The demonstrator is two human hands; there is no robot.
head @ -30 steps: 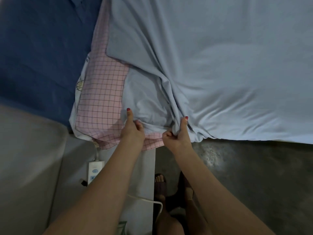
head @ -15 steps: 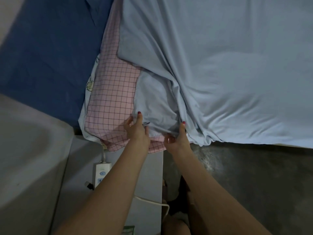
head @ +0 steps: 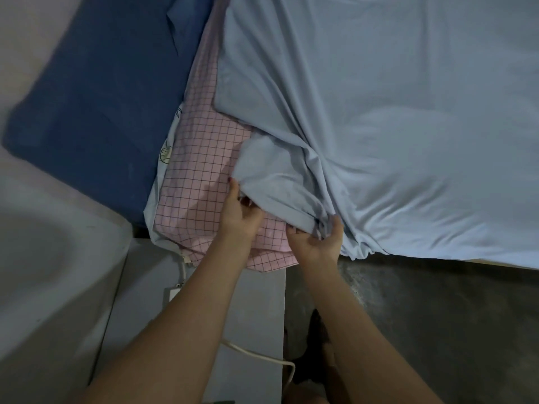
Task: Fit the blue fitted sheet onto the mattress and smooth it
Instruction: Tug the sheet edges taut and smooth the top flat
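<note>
The light blue fitted sheet (head: 393, 121) covers most of the mattress and bunches into folds at the near left corner. Beneath it, a pink checked cover (head: 201, 170) shows on the mattress corner. My left hand (head: 237, 212) grips the sheet's loose corner flap at its left edge, fingers tucked under the cloth. My right hand (head: 316, 242) is palm-up under the sheet's bunched hem, fingers curled into the folds. Both hands sit close together at the corner.
A dark blue cloth (head: 96, 97) lies left of the mattress. A white bedside surface (head: 256, 310) with a white controller (head: 172, 293) and cable (head: 262, 357) is below the corner. The grey floor (head: 437, 322) runs along the bed's near edge.
Both hands have shifted grip at the corner: the left hand moved up under the flap's left edge, and the right hand turned palm-up beneath the bunched hem. The flap has lifted slightly.
</note>
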